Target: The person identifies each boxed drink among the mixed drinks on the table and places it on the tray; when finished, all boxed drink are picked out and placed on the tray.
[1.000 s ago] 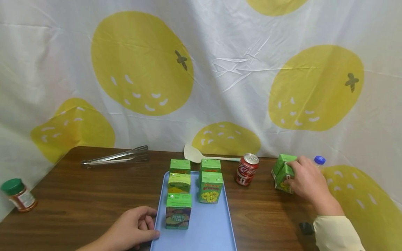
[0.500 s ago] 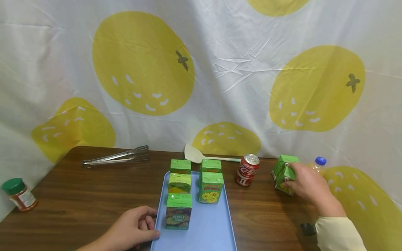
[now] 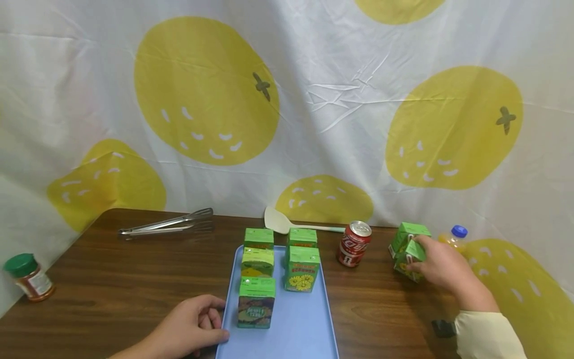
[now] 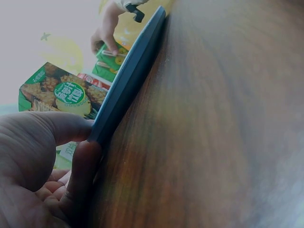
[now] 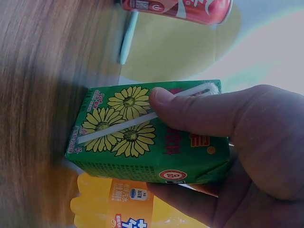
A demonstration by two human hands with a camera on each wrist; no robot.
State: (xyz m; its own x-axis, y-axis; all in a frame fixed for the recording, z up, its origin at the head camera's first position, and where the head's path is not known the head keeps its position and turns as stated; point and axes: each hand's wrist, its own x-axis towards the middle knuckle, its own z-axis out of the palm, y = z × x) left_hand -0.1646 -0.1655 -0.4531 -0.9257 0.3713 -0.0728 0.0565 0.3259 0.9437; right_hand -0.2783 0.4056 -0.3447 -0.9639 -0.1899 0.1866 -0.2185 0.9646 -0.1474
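In the head view, my right hand [image 3: 441, 264] grips a green juice carton [image 3: 410, 262] at the right, beside another green carton [image 3: 405, 234]. The right wrist view shows yellow flowers and a white straw on the held juice carton [image 5: 123, 118], with my thumb across its front. My left hand [image 3: 190, 324] pinches the left rim of the blue tray [image 3: 300, 329]; in the left wrist view thumb and finger meet at its edge. On the tray stand several green cartons, a pineapple-printed carton [image 3: 255, 309] in front and a flower-printed carton [image 3: 301, 271] at right.
A red soda can [image 3: 354, 244] stands between tray and right hand. An orange drink bottle [image 3: 455, 239] is behind the right hand. A spatula [image 3: 278, 222] and metal tongs [image 3: 166, 227] lie at the back. A green-capped spice jar [image 3: 30, 279] stands far left.
My right hand has shifted slightly right with the juice carton, and more of the orange bottle shows. The left hand and tray look unmoved, apart from a slight shift of the view.
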